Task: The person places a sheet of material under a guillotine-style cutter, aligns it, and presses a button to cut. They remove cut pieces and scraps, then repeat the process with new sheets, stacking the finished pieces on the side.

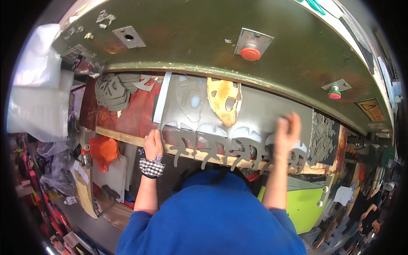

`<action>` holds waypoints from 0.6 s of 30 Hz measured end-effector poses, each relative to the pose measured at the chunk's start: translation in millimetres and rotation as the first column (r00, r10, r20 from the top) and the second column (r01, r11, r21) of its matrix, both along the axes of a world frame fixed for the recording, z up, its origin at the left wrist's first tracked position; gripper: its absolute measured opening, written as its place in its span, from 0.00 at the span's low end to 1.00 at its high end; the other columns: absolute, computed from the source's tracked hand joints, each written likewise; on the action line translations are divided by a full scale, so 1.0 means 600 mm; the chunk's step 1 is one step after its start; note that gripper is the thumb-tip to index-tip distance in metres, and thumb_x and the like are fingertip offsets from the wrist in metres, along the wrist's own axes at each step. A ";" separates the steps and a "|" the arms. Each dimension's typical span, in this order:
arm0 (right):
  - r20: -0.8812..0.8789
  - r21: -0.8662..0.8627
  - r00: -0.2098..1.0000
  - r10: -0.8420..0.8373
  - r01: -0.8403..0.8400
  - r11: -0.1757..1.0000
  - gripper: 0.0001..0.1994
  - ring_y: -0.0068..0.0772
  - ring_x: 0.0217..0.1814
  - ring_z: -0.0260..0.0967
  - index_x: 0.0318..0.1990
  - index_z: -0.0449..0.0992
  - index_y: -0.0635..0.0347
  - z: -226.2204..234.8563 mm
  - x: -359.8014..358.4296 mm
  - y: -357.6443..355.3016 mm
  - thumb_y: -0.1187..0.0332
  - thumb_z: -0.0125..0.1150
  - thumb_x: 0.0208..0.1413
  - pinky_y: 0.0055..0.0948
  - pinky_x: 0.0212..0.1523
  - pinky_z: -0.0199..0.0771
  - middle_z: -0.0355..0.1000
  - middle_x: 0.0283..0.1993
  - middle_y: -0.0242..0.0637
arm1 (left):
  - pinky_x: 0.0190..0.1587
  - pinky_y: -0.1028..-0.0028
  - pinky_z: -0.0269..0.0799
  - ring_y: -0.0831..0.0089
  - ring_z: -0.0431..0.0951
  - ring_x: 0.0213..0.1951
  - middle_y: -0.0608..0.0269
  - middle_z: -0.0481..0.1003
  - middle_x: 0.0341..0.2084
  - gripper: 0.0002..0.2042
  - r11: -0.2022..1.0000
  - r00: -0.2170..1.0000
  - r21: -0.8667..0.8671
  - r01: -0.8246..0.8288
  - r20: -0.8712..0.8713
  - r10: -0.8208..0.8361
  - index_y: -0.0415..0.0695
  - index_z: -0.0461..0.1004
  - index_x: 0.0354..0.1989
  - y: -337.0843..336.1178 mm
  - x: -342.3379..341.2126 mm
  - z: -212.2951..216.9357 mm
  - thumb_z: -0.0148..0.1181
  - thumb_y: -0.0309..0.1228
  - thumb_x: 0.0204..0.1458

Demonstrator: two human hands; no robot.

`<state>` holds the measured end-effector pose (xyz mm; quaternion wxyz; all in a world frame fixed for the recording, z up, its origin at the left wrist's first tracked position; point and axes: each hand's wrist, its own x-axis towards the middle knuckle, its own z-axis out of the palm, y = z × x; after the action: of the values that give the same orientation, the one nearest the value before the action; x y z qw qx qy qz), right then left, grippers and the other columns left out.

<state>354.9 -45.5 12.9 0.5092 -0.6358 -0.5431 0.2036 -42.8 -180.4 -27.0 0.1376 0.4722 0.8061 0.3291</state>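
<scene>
We have two hands at work. The fingers of our left hand lie together beside the front left corner of a smooth grey sheet; we cannot tell whether they pinch it. Our right hand, blurred, has its fingers slightly apart above the sheet's right part, gripping nothing we can see. One black-and-white checked band circles our left wrist.

The sheet lies on the worktable before us, its near side cut into at least four arched openings, with curved strips hanging over the pale wooden edge. On it rests one yellowish, mask-shaped cutting die with holes through it. To the left, one stack of matching grey cutouts sits on the reddish-brown board; to the right lies a heap of jagged grey scraps, too many to count.

Beyond, the scuffed olive-green metal beam carries two push buttons, one red, one red-and-green. One clear plastic bag hangs at left, its contents unclear.
</scene>
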 end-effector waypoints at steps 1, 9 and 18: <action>0.276 -0.030 0.942 0.191 -0.190 0.981 0.33 0.49 0.63 0.57 0.59 0.64 0.63 0.001 -0.059 0.010 0.62 0.70 0.45 0.45 0.62 0.59 0.64 0.59 0.47 | 0.33 0.59 0.65 0.54 0.71 0.25 0.55 0.71 0.19 0.09 0.998 0.998 0.017 -0.057 0.041 0.056 0.42 0.71 0.33 0.009 0.000 0.004 0.50 0.33 0.60; 0.181 -0.062 0.912 0.369 -0.364 0.930 0.43 0.61 0.67 0.49 0.61 0.64 0.55 -0.008 -0.214 -0.018 0.72 0.77 0.29 0.48 0.63 0.57 0.49 0.64 0.57 | 0.29 0.73 0.71 0.71 0.77 0.28 0.59 0.76 0.27 0.10 0.967 0.971 0.243 0.081 0.201 -0.132 0.44 0.73 0.46 0.149 0.071 0.095 0.56 0.27 0.56; -0.829 0.000 0.479 0.287 -0.514 0.858 0.46 0.35 0.58 0.66 0.70 0.44 0.62 0.043 -0.133 0.012 0.83 0.65 0.43 0.29 0.54 0.69 0.64 0.59 0.49 | 0.22 0.73 0.70 0.71 0.76 0.18 0.58 0.74 0.18 0.18 0.859 0.769 0.231 0.457 0.382 -0.512 0.37 0.71 0.36 0.307 0.245 0.083 0.43 0.42 0.64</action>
<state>275.2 -38.0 38.5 0.5514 -0.3847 -0.3559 0.6491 104.0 4.1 23.1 0.3627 0.5872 0.5835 0.4279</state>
